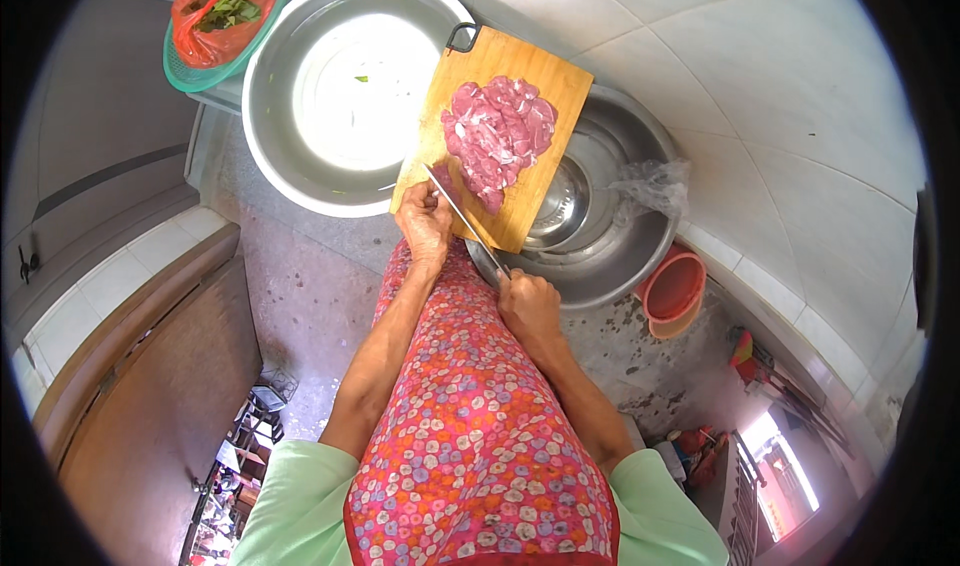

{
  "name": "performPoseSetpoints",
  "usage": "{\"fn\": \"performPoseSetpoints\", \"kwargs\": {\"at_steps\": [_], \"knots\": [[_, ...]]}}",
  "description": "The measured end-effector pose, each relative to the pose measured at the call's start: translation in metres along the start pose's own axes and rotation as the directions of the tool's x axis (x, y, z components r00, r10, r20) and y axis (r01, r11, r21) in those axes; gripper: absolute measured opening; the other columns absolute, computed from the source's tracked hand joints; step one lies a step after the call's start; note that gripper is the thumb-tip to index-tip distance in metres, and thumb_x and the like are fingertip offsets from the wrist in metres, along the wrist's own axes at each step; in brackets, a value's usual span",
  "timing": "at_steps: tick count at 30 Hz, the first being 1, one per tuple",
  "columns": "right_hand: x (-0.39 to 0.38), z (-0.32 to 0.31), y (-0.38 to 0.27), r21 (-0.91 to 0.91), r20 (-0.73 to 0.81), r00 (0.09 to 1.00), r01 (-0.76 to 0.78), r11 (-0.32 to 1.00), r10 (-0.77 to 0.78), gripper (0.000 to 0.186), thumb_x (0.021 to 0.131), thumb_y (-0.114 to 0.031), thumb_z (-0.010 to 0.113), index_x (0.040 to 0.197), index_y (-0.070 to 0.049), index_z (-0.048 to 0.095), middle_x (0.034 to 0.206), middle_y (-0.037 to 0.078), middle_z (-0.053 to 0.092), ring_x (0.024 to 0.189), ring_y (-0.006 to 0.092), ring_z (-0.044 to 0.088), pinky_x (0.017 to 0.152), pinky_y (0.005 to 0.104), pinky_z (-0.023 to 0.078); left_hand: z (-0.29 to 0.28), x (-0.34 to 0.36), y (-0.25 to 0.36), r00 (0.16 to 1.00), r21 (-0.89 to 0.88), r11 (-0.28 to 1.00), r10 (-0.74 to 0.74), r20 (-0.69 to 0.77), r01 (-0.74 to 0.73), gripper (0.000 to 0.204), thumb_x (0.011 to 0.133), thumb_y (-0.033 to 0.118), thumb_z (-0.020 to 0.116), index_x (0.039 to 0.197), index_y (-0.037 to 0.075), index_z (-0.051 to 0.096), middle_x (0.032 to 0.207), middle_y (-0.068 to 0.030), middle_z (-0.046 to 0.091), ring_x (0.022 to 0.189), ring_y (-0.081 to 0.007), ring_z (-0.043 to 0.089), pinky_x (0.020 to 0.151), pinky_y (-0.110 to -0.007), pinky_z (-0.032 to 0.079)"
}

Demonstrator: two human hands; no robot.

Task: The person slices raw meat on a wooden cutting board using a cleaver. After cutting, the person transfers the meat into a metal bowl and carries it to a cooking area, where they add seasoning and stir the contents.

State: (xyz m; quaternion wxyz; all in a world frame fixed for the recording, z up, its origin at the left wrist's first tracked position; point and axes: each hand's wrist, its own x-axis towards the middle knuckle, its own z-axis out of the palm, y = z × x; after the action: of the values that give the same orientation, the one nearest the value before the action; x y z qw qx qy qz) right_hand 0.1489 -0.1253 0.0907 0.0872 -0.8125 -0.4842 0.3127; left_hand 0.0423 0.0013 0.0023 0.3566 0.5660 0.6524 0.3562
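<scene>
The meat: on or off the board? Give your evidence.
On: the meat lies heaped on the board, bare wood showing around it.

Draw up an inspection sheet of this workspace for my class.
Surface: wooden board, overlapping left basin and right basin in view.
Job's things: raw meat heaped on the board; knife slanting across its near end.
Clutter: crumpled clear bag at the right basin's rim; red bag of greens in a green basket.
Hands: right hand grips the knife handle; left hand beside the blade, its hold unclear.
Cables: nothing seen.
Surroundings: tiled wall, grey floor, reddish bucket.
</scene>
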Motion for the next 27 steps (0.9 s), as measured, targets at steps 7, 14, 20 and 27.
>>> {"fn": "performPoseSetpoints", "kwargs": {"at_steps": [7,14,20,27], "knots": [[0.014,0.009,-0.004,0.032,0.095,0.995,0.004,0.999,-0.007,0.023,0.081,-0.02,0.052,0.073,0.0,0.061,0.071,0.024,0.06,0.069,0.0409,0.06,0.062,0.0498,0.048,0.004,0.0,-0.015,1.0,-0.056,0.998,0.015,-0.008,-0.016,0.009,0.07,-0.002,0.064,0.079,0.0,0.063,0.068,-0.0071,0.057,0.054,-0.0114,0.051,0.053,-0.026,0.045],[0.09,0.015,-0.061,0.101,-0.057,0.996,0.079,0.992,-0.074,0.025,0.081,-0.02,0.056,0.073,0.003,0.061,0.074,0.025,0.061,0.073,0.0415,0.06,0.066,0.0491,0.047,-0.002,-0.001,-0.009,0.998,-0.035,0.999,-0.001,0.055,0.003,0.008,0.071,-0.003,0.064,0.078,-0.001,0.063,0.073,-0.0073,0.061,0.059,-0.0121,0.057,0.056,-0.025,0.048],[0.049,0.005,-0.008,0.015,0.088,0.991,-0.102,0.995,0.1,0.034,0.084,-0.032,0.054,0.078,0.001,0.063,0.081,0.025,0.062,0.084,0.0412,0.059,0.076,0.049,0.045,0.006,-0.002,-0.025,0.994,-0.226,0.97,-0.075,0.083,0.092,0.009,0.072,-0.004,0.063,0.08,-0.002,0.062,0.081,-0.0079,0.06,0.061,-0.0118,0.059,0.057,-0.025,0.049],[0.04,-0.008,0.001,0.119,-0.012,0.998,-0.064,0.991,0.066,0.039,0.087,-0.032,0.051,0.071,0.001,0.063,0.074,0.025,0.061,0.07,0.0434,0.059,0.065,0.0512,0.046,0.001,-0.007,-0.003,0.997,-0.216,0.974,-0.069,0.032,0.074,0.009,0.074,-0.005,0.062,0.082,-0.003,0.059,0.079,-0.0086,0.058,0.061,-0.0128,0.059,0.057,-0.025,0.049]]}}
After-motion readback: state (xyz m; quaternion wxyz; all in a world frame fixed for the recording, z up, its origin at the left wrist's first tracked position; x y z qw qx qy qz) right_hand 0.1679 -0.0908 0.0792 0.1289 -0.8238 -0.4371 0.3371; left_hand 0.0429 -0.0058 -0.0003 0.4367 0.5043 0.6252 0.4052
